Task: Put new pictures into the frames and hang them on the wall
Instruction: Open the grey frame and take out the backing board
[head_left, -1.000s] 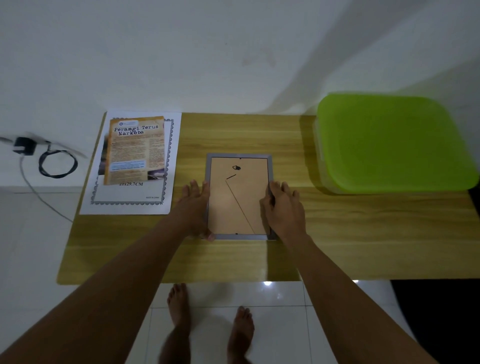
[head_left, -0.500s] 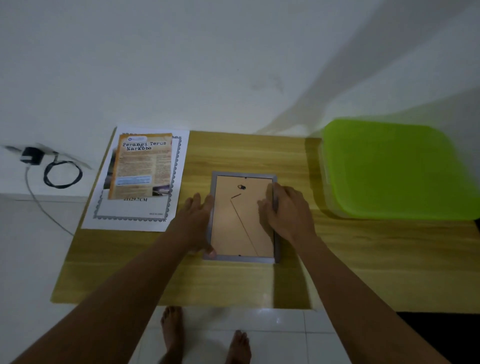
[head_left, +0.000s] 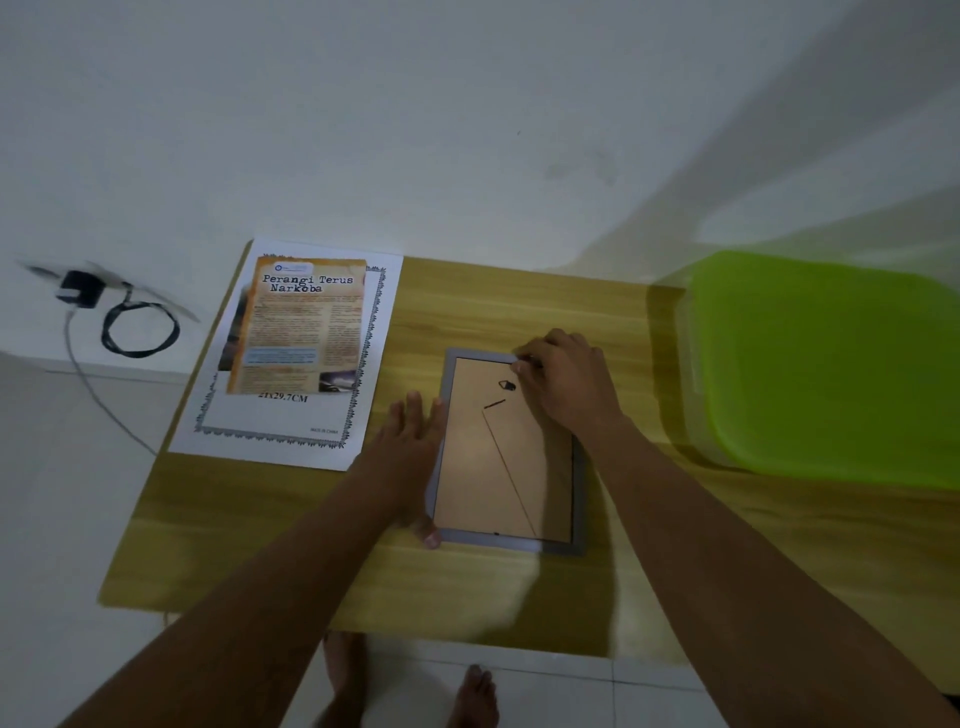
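White wall rises behind a low wooden desk (head_left: 467, 312) that stands on pale floor tiles, the person's bare feet showing just past its near edge. A grey picture frame (head_left: 506, 452) lies face down near the middle of the desk, its brown backing board up, with bare wood open between it and the near edge. At the far left corner a white sheet with an ornate border (head_left: 291, 415) overhangs the desk's left edge, and an orange poster (head_left: 301, 327) headed "Perangi Terus Narkoba" lies on top of it. A green-lidded box (head_left: 831, 364) fills the right side, well apart from the frame. The left hand (head_left: 410, 452) lies flat and open, fingers stretched along the frame's left edge, thumb at its near left corner. The right hand (head_left: 566, 384) is curled over the frame's far right corner, fingertips pinched at the far rim; what they grip is too blurred to tell. A black charger and coiled cable (head_left: 124, 322) hang on the wall left of the desk.
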